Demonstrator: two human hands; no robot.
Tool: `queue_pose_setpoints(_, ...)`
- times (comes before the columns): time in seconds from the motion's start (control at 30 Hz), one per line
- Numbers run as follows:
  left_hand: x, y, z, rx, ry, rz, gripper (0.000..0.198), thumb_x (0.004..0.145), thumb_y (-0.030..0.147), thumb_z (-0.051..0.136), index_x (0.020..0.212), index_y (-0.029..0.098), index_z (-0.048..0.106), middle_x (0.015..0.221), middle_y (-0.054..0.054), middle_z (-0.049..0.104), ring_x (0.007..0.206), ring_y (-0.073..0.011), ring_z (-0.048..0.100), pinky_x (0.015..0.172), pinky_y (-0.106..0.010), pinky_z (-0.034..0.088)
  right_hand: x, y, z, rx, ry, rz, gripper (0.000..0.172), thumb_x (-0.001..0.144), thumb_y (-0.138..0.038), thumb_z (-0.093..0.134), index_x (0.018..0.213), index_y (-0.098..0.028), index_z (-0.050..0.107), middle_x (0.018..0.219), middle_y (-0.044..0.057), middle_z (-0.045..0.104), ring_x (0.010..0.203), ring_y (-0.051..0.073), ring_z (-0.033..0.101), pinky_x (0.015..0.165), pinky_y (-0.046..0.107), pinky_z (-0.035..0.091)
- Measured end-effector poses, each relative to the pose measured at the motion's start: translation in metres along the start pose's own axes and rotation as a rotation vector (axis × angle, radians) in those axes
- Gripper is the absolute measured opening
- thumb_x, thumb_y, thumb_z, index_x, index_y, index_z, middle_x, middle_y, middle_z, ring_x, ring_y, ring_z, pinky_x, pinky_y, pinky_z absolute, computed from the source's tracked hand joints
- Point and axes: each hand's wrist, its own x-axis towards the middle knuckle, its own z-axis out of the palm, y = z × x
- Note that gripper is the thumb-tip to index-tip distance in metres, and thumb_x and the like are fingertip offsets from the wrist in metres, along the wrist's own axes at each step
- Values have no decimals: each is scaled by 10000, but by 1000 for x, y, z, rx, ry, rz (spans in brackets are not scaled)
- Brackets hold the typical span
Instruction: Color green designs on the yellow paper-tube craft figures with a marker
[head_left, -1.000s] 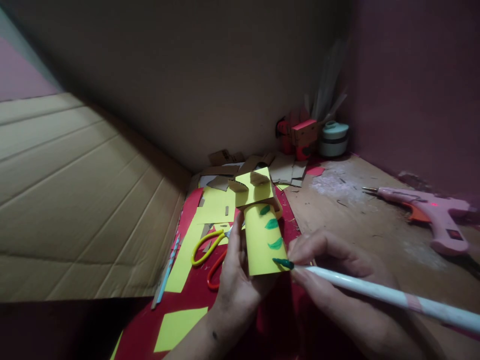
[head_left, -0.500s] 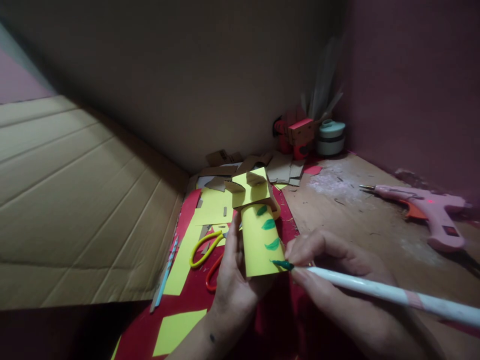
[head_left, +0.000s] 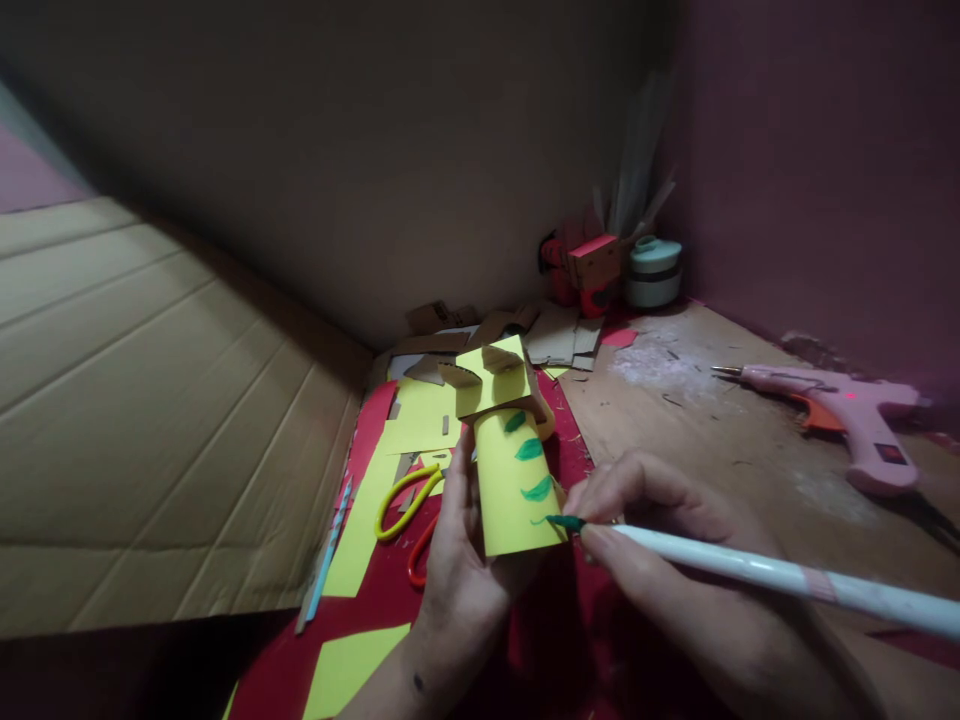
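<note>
A yellow paper figure [head_left: 508,500] has a tube body and a box head with two cardboard ears on top. My left hand [head_left: 469,580] is wrapped round the tube from the left and below. Down the tube's right side runs a column of green leaf-shaped marks, with a thin green stroke below them. A white paintbrush [head_left: 720,560] is pinched near its bristles by my right hand [head_left: 660,560]. Its green tip touches the tube near the lower edge, at the thin stroke. The far side of the figure is hidden.
Yellow-handled scissors [head_left: 405,503], a red handle [head_left: 420,555] and a blue pencil [head_left: 328,550] lie on the left among yellow paper pieces [head_left: 356,670]. A pink glue gun [head_left: 840,410] rests on the right. Cardboard scraps [head_left: 555,340] and a lidded pot [head_left: 654,272] stand behind; a cardboard panel [head_left: 165,420] slopes at left.
The brush tip has drawn a longer thin green stroke at the bottom of the column. My left hand still holds the figure; the whole view has shifted slightly.
</note>
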Motion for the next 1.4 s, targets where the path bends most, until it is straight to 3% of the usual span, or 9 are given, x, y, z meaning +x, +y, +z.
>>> queue_pose_setpoints(0.2,0,1,-3,39,1,10,1019,666,223,963,1562,338,490,1293,-89,768,1009,-306,778,808,-350,657,2,-5,1,-26,31,-6,217,896,-382,748,776,-229,651,907,47,749,632,141,586,511,238,436)
queue_pose_setpoints(0.33,1,-1,-6,91,11,5,1064,622,221,986,1556,332,488,1156,-70,797,924,-295,779,760,-348,655,2,-6,0,-40,19,-7,213,891,-384,751,785,-227,652,886,45,748,619,140,575,500,237,425)
queue_pose_setpoints(0.57,-2,5,1,65,20,-13,1075,651,266,971,1582,295,436,1295,-98,766,998,-301,780,816,-354,650,2,-9,2,-48,37,45,215,862,-380,765,780,-224,643,842,24,708,574,112,518,478,232,358)
queue_pose_setpoints(0.73,-3,6,2,147,37,22,1040,664,262,940,1580,267,448,1151,-81,809,904,-277,789,759,-339,650,2,-11,3,-73,45,70,229,833,-385,779,775,-225,627,688,-13,646,507,98,492,456,216,355)
queue_pose_setpoints(0.83,0,1,0,146,33,34,1033,665,264,937,1580,274,458,1105,-73,815,866,-267,790,734,-333,648,3,-11,4,-95,49,38,219,857,-387,759,779,-227,631,572,-43,553,501,105,462,454,210,348)
queue_pose_setpoints(1.03,13,-18,-10,109,99,86,1052,542,283,1007,1497,318,568,1013,-44,832,771,-283,772,597,-319,625,2,-11,3,-67,88,5,223,845,-387,766,781,-225,626,621,-41,546,538,113,478,477,214,386)
queue_pose_setpoints(1.2,4,-6,-4,64,14,40,1072,655,250,962,1592,299,443,1258,-104,788,977,-305,795,790,-358,665,-3,-4,4,84,45,38,192,874,-349,745,757,-248,631,654,-20,593,527,121,469,458,228,360)
queue_pose_setpoints(1.33,5,-9,-8,2,-84,59,1145,604,171,980,1595,306,424,1248,-100,802,937,-319,813,740,-344,679,-8,2,9,155,43,-86,134,863,-293,768,765,-255,685,775,14,626,677,155,553,527,239,415)
queue_pose_setpoints(1.4,8,-15,-13,-40,-71,93,1126,609,163,972,1587,316,437,1290,-99,793,990,-338,809,754,-349,686,-9,3,11,140,58,-127,122,855,-281,777,766,-257,697,774,16,612,728,172,557,584,257,451)
